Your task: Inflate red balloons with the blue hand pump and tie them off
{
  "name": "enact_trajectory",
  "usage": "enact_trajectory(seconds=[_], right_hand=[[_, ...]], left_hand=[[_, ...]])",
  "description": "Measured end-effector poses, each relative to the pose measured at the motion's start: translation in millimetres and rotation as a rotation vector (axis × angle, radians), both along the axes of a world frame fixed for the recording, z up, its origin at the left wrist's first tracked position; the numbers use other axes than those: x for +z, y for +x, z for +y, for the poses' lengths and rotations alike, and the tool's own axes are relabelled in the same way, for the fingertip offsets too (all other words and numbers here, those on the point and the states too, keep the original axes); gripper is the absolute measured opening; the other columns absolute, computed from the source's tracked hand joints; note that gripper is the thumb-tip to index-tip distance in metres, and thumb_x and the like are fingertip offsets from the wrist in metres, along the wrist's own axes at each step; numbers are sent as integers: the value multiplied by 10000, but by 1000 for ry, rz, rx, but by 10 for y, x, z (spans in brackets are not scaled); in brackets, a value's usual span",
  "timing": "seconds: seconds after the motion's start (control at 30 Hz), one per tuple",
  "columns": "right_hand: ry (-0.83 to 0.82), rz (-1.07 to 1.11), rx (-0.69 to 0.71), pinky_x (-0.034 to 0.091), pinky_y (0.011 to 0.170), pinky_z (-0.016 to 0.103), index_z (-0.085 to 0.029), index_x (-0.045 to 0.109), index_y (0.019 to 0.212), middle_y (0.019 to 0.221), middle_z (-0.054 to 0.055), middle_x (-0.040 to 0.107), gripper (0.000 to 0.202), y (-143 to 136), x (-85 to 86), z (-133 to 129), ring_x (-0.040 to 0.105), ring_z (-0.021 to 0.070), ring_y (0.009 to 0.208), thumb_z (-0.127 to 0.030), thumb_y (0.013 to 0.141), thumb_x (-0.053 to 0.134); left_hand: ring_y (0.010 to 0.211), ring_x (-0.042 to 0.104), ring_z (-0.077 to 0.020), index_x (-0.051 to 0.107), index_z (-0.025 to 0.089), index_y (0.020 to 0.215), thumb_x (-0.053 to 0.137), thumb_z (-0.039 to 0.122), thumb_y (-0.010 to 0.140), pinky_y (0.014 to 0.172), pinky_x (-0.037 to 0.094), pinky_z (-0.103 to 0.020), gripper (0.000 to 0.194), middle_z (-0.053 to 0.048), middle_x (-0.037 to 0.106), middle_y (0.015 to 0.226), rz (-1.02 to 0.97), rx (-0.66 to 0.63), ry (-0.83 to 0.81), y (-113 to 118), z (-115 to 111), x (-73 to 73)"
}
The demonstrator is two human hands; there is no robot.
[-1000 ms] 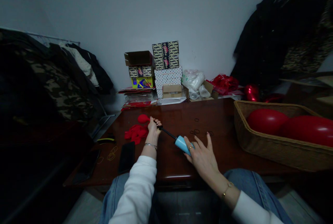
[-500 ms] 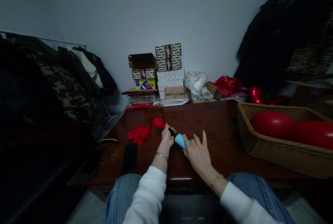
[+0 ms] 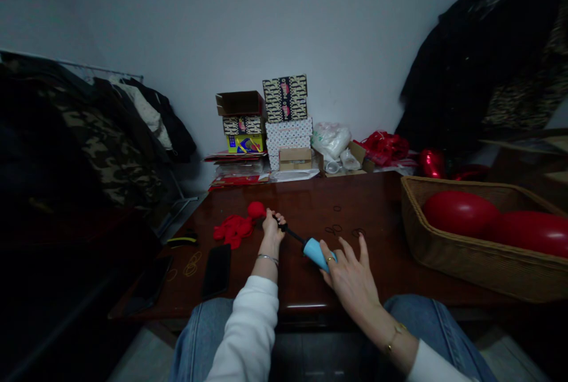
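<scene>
My left hand [image 3: 272, 229] is closed around the black nozzle end of a hand pump, with the neck of a small, partly filled red balloon [image 3: 256, 210] at its fingers. The black shaft of the pump shows between my hands. My right hand [image 3: 352, 269] grips the light blue pump body [image 3: 316, 253] with thumb and index finger, its other fingers stretched out. Left of my left hand lies a pile of flat red balloons [image 3: 233, 230]. Several dark rubber bands [image 3: 333, 229] are beyond my right hand.
On the right stands a wicker basket [image 3: 470, 266] with large red balloons [image 3: 461, 211]. Phones [image 3: 216, 271], yellowish bands [image 3: 192, 264] and a black-and-yellow tool [image 3: 183, 240] lie at the left. Stacked boxes [image 3: 289, 136] and plastic bags [image 3: 331, 139] are behind the table.
My hands have moved apart: the left one slightly left, the right one right and down with the blue body. More black shaft shows. The small balloon has shifted left.
</scene>
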State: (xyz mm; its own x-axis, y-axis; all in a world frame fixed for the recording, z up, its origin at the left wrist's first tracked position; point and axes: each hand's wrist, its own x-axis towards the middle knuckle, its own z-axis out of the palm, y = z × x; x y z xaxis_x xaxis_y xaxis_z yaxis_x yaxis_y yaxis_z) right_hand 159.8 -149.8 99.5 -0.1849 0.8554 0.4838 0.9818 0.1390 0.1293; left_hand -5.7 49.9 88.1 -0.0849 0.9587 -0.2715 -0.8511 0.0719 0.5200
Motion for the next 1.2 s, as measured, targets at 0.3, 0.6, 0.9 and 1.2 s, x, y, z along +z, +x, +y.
enact_trajectory(seconds=[0.3, 0.6, 0.9, 1.2], right_hand=[[-6, 1, -27, 6, 1094, 586, -149, 458, 1332, 986, 131, 676, 546, -82, 47, 126, 455, 312, 1192, -355, 836, 558], [14, 51, -2, 6, 1098, 575, -117, 496, 1289, 1065, 142, 661, 509, -191, -40, 276, 421, 315, 1240, -328, 830, 558], [12, 73, 30, 10, 1106, 575, -145, 479, 1309, 1089, 104, 665, 506, -13, -117, 127, 406, 302, 1260, -337, 845, 542], [29, 55, 60, 23, 1106, 578, -162, 491, 1298, 1172, 105, 633, 470, 151, -128, -21, 390, 291, 1275, -359, 871, 504]], left_hand=[[353, 298, -39, 377, 186, 673, 441, 425, 908, 334, 235, -139, 342, 65, 338, 505, 66, -81, -22, 354, -206, -53], [360, 356, -61, 384, 189, 687, 450, 373, 910, 362, 291, -166, 296, 60, 373, 504, 170, -62, -21, 402, -280, -75], [345, 330, -52, 369, 193, 691, 435, 369, 918, 346, 252, -157, 294, 69, 349, 503, 169, -15, -23, 275, -150, -85], [344, 305, -40, 358, 194, 689, 436, 382, 918, 347, 233, -144, 306, 76, 331, 505, 125, 14, -34, 98, -69, -21]])
